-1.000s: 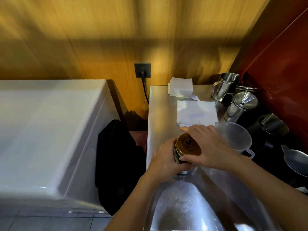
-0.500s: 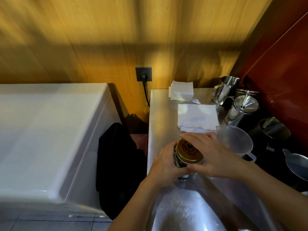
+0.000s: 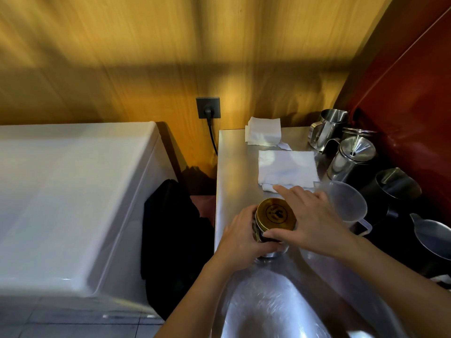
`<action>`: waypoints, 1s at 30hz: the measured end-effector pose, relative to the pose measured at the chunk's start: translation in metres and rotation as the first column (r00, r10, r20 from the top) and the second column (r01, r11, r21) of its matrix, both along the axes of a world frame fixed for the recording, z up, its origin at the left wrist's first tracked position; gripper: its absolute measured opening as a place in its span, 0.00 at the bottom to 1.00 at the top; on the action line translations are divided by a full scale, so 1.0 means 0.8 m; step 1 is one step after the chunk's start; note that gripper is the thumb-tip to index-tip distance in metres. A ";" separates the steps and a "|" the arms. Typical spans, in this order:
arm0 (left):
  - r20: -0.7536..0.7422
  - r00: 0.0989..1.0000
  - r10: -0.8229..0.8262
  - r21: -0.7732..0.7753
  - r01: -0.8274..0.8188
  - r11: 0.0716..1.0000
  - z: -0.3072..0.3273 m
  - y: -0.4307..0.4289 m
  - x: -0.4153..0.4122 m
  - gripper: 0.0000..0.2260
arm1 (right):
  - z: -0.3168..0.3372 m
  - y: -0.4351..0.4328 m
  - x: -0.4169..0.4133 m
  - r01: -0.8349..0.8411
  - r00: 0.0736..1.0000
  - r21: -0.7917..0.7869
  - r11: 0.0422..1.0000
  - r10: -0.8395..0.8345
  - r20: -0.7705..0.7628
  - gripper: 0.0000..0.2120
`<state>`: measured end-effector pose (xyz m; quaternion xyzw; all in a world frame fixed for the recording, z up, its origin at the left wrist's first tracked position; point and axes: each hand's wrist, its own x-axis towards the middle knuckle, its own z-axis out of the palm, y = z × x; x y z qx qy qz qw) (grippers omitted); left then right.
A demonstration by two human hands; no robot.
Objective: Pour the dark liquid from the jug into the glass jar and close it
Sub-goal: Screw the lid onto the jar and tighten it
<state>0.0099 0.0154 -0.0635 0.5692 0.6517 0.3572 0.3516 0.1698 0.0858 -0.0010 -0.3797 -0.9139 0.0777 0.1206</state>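
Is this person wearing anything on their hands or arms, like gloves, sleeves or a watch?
No. The left hand and right hand are bare, with no gloves, rings or watch showing. Both forearms are bare too, as far as the picture shows them; no sleeve comes into view.

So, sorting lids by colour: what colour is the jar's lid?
Gold, with a dark emblem printed on top; the head view shows it.

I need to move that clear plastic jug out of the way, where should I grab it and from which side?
Take the clear plastic jug by its loop handle, which sticks out on the side nearest you, at its right. Come in from the near right with the right hand, since metal pitchers crowd its far side and the jar stands at its left.
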 end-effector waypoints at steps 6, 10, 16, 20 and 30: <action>0.010 1.000 -0.006 0.005 0.006 1.000 0.002 0.001 0.000 0.32 | 0.003 0.001 0.001 -0.226 0.974 -0.073 0.971 0.222 -0.051 0.35; 0.005 1.000 -0.003 0.031 0.003 1.000 0.001 0.001 0.001 0.31 | 0.011 -0.001 -0.007 -0.038 0.999 0.022 0.999 0.038 0.003 0.43; 0.045 0.997 -0.063 -0.030 0.064 0.998 0.001 0.009 -0.008 0.35 | 0.020 0.011 -0.001 -0.359 0.926 -0.202 0.911 0.375 0.045 0.34; 0.103 0.978 -0.183 -0.096 0.193 0.977 0.003 0.019 -0.026 0.37 | 0.028 0.022 -0.005 -0.382 0.909 -0.219 0.898 0.408 0.086 0.31; 0.119 0.966 -0.228 -0.095 0.239 0.966 0.002 0.023 -0.030 0.36 | 0.024 0.023 -0.014 -0.421 0.881 0.062 0.905 0.391 0.267 0.31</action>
